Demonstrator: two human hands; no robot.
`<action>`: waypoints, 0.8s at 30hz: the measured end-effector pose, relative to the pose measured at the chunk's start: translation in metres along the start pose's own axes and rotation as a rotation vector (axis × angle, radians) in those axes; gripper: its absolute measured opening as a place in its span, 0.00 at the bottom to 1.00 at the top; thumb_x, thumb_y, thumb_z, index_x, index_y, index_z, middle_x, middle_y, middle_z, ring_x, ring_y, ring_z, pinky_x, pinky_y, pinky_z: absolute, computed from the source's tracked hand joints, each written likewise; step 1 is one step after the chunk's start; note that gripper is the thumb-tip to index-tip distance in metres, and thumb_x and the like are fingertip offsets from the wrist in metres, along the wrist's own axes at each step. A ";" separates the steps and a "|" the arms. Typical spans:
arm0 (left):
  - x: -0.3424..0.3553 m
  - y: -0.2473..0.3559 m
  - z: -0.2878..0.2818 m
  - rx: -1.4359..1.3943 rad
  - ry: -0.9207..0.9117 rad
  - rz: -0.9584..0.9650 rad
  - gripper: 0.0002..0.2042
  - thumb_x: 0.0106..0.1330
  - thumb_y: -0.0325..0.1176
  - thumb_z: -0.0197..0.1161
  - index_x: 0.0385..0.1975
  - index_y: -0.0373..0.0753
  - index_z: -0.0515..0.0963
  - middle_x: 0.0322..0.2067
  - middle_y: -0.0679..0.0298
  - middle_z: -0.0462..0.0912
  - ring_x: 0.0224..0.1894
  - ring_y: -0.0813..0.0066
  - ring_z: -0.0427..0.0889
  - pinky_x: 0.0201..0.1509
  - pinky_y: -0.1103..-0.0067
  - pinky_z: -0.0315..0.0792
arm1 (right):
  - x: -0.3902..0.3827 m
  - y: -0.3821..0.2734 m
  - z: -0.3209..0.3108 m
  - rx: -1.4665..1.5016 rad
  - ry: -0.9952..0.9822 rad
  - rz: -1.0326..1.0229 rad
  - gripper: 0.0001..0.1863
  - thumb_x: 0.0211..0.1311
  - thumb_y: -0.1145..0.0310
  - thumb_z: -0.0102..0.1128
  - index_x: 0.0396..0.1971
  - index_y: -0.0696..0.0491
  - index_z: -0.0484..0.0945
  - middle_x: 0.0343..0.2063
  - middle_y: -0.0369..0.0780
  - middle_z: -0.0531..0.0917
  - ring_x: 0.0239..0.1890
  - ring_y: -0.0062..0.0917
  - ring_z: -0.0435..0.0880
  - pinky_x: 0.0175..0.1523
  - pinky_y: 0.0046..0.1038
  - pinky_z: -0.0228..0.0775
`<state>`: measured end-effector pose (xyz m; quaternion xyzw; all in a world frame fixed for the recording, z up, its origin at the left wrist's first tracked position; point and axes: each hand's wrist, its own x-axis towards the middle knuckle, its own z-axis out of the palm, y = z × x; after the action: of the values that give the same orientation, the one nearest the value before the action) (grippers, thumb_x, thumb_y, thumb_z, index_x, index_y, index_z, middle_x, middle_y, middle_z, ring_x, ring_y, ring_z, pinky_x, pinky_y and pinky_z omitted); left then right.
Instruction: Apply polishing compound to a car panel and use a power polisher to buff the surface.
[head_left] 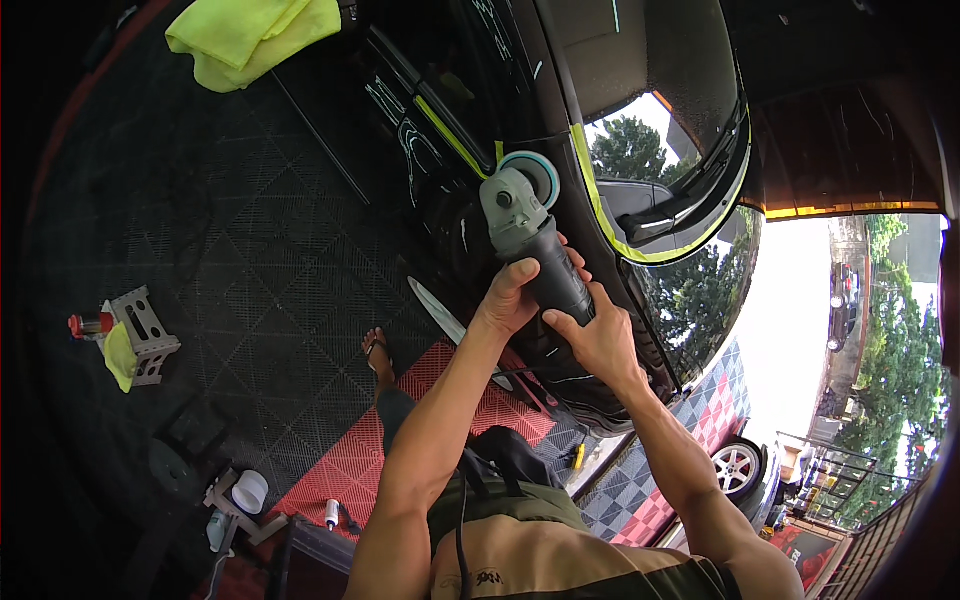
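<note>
Both left hand (pixel 512 302) and right hand (pixel 606 345) are wrapped around the polisher (pixel 553 270), the left nearer its head (pixel 514 206); its long axis slants forward-left from the grip, pad (pixel 541 172) foremost (contact with the black car (pixel 540 108) beyond is unclear).

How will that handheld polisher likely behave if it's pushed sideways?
The polisher is probably front-heavy, given its bulky grey head. Its round pad looks cushioned, so it may give slightly under pressure. With the left hand and right hand on the body, it seems unlikely to slip.
</note>
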<state>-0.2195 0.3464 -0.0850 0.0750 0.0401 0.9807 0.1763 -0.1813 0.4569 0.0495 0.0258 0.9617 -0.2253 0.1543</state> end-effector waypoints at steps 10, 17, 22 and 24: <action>0.002 0.011 0.004 0.012 0.013 -0.002 0.33 0.52 0.51 0.73 0.54 0.40 0.70 0.42 0.53 0.81 0.48 0.55 0.84 0.56 0.61 0.78 | 0.003 -0.009 0.003 0.057 -0.014 0.082 0.34 0.52 0.48 0.72 0.45 0.64 0.76 0.26 0.51 0.84 0.31 0.39 0.87 0.39 0.36 0.76; 0.001 0.014 0.007 0.041 0.050 -0.015 0.33 0.51 0.51 0.74 0.53 0.39 0.71 0.42 0.53 0.81 0.46 0.55 0.84 0.55 0.62 0.78 | 0.004 -0.012 0.001 0.051 -0.027 0.093 0.31 0.54 0.51 0.71 0.45 0.64 0.76 0.25 0.49 0.84 0.29 0.36 0.87 0.37 0.34 0.76; 0.003 0.017 0.010 0.086 0.057 -0.055 0.32 0.51 0.50 0.74 0.52 0.40 0.70 0.42 0.54 0.81 0.47 0.56 0.83 0.56 0.62 0.78 | 0.000 -0.003 0.006 0.165 -0.004 0.092 0.32 0.55 0.51 0.70 0.47 0.64 0.76 0.26 0.49 0.85 0.30 0.35 0.87 0.38 0.34 0.76; 0.000 0.005 0.008 0.078 0.054 -0.079 0.33 0.51 0.49 0.75 0.53 0.40 0.70 0.43 0.54 0.81 0.48 0.56 0.83 0.57 0.62 0.78 | -0.004 0.008 0.006 0.185 0.009 0.091 0.32 0.55 0.50 0.70 0.48 0.64 0.76 0.26 0.49 0.85 0.30 0.36 0.87 0.39 0.34 0.76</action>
<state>-0.2194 0.3421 -0.0762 0.0535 0.0861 0.9723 0.2107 -0.1746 0.4616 0.0424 0.0844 0.9353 -0.3057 0.1568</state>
